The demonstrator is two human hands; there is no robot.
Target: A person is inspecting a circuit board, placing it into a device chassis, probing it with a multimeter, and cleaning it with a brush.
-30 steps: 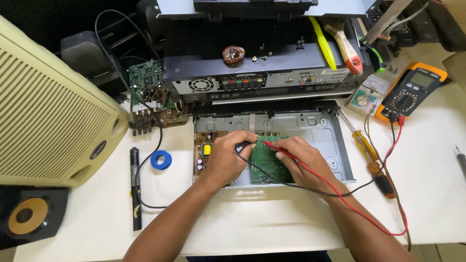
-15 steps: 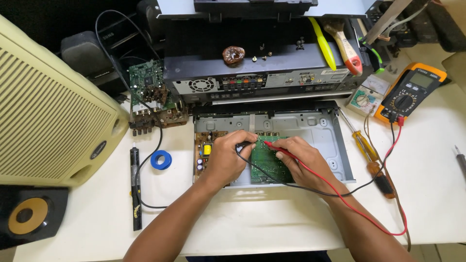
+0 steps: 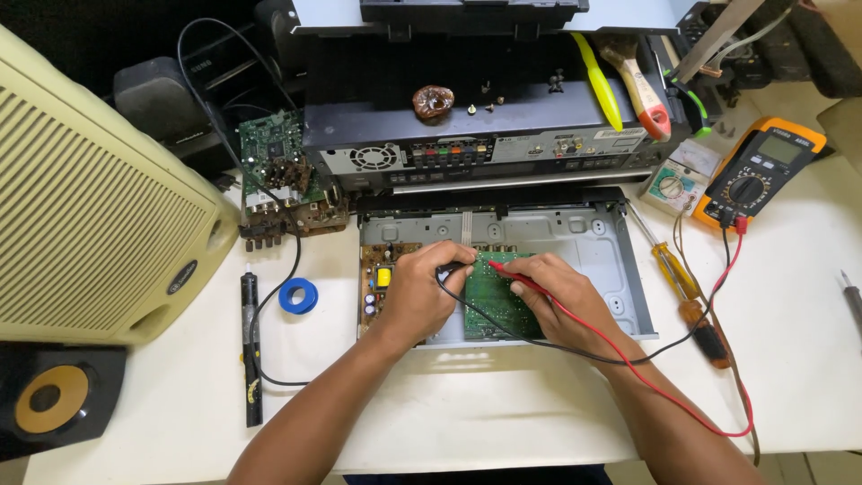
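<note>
- Green fibreglass circuit board (image 3: 492,301) lies flat inside the open grey sheet-metal chassis (image 3: 575,235), at the middle of the white table (image 3: 503,422); a brown board with a yellow component (image 3: 382,278) sits just left of it in the same chassis.
- Left hand (image 3: 415,295) pinches the black plastic probe (image 3: 446,269), whose tip points down at the green board's top left corner.
- Right hand (image 3: 558,301) pinches the thin red probe (image 3: 512,275) like a pen, its tip resting near the board's upper edge.
- Both tips stand close together; a slip could bridge neighbouring solder points and short them, I judge.
- Black lead (image 3: 539,341) and red lead (image 3: 682,409) trail across the right forearm to the orange-cased multimeter (image 3: 759,171); a snag on the sleeveless arm could drag a tip off its spot.
- Orange-handled screwdriver (image 3: 673,274) lies just right of the chassis, near the leads.
- Blue tape roll (image 3: 297,295) and a black soldering iron (image 3: 252,350) lie left of the chassis, beside a ribbed cream speaker (image 3: 90,224).
</note>
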